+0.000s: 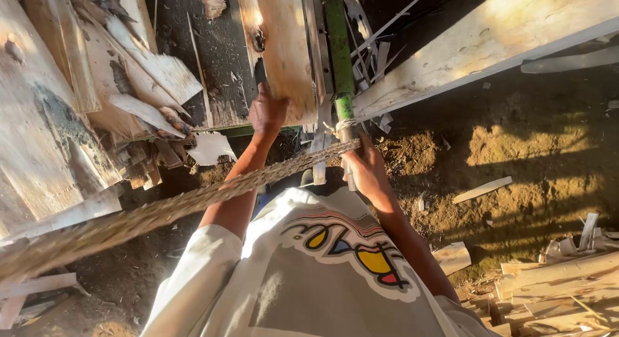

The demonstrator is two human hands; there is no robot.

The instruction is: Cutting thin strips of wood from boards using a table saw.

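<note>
Nearest of all, a white T-shirt (pixel 309 272) with a bright rounded print fills the bottom of the view, soft cotton catching warm low sun. Just above it a thick braided rope (pixel 161 211), coarse and fibrous, runs from the near left corner diagonally up to the middle, where it is knotted around a green metal lever (pixel 340 66).

The right hand (pixel 366 169) is on that lever's lower end, fingers curled shut around the bare grey handle just below the knot. The left hand (pixel 267 111) is a little farther and to the left, fingers wrapped over the near edge of a pale wooden plank (pixel 284 47), gripping it. That plank lies flat on the machine bed, just left of the green lever, smooth-sawn with a dark knot near its far left side.

Right of the hands, the floor is loose brown earth (pixel 516 163), lumpy, scattered with pale wood slivers. Near right, a heap of split offcuts (pixel 554 288) glows orange in the sunlight. On the left, rough weathered boards (pixel 51 105) lie stacked and overlapping, splintered at the ends. Far right, a long pale beam (pixel 490 40) slants across the dark background.
</note>
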